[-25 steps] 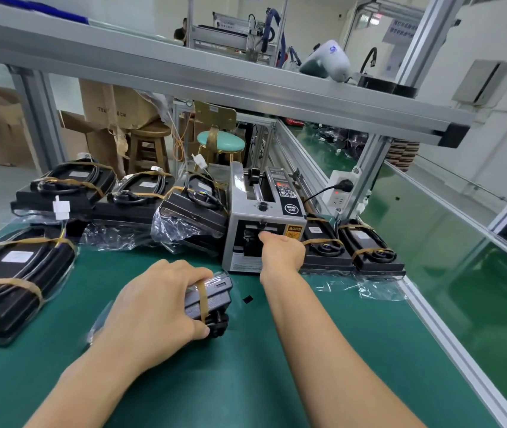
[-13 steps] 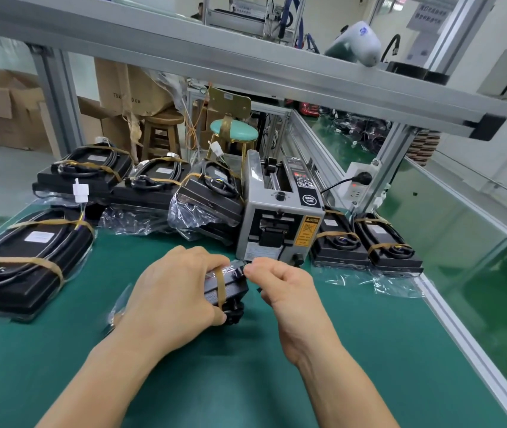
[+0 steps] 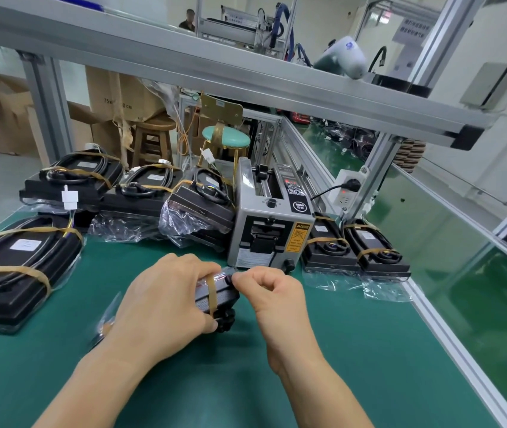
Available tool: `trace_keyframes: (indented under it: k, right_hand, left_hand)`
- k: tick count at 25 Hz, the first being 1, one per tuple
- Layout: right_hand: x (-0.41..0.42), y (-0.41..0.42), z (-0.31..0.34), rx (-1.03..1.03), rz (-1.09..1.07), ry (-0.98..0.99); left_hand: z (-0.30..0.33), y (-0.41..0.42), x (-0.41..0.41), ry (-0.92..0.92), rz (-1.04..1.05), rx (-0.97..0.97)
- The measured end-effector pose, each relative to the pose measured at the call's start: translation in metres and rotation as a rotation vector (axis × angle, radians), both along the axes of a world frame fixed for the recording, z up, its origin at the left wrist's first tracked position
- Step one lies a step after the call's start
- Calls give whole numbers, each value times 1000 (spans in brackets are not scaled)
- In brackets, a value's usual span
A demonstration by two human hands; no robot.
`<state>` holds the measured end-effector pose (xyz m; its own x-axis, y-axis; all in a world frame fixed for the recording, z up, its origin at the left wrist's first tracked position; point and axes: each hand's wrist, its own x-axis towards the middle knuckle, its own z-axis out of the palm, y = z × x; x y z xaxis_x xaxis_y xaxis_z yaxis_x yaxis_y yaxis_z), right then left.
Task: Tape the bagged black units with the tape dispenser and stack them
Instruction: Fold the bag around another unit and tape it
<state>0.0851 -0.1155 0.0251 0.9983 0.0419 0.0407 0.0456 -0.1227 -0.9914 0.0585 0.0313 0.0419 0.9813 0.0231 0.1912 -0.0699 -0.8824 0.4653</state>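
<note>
**Both hands on a bagged unit in front of the tape dispenser**

Head view: the left hand [image 3: 165, 301] lies over a bagged black unit [image 3: 215, 296] on the green desk [image 3: 369, 350], fingers curled round its near end, so most of the unit is hidden; only its right end shows, with a tan band [image 3: 211, 291] across it and clear film glinting on top. The right hand [image 3: 272, 293] meets that end with fingers curled and thumb and forefinger pinched together at the film. Whether a piece of tape sits in the pinch is too small and too clear to tell.

Just behind the hands stands the grey tape dispenser [image 3: 272, 223], its front slot dark. To its right lie two banded units [image 3: 357, 251] side by side in bags. To its left, more bagged units [image 3: 141, 196] lie partly overlapping, one tilted against the dispenser. A larger banded unit [image 3: 20, 264] at the left edge is cut off by the frame. An aluminium rail [image 3: 215, 69] crosses overhead and hides part of the room behind.
</note>
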Motion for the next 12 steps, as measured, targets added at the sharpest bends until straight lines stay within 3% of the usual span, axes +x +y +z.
trace_keyframes:
  k: [8, 12]
  right_hand:
    - [0, 4, 4, -226, -92, -136]
    - [-1, 7, -1, 11, -53, -28]
  left_hand:
    - [0, -1, -1, 0, -3, -5]
    - [0, -1, 0, 4, -9, 14]
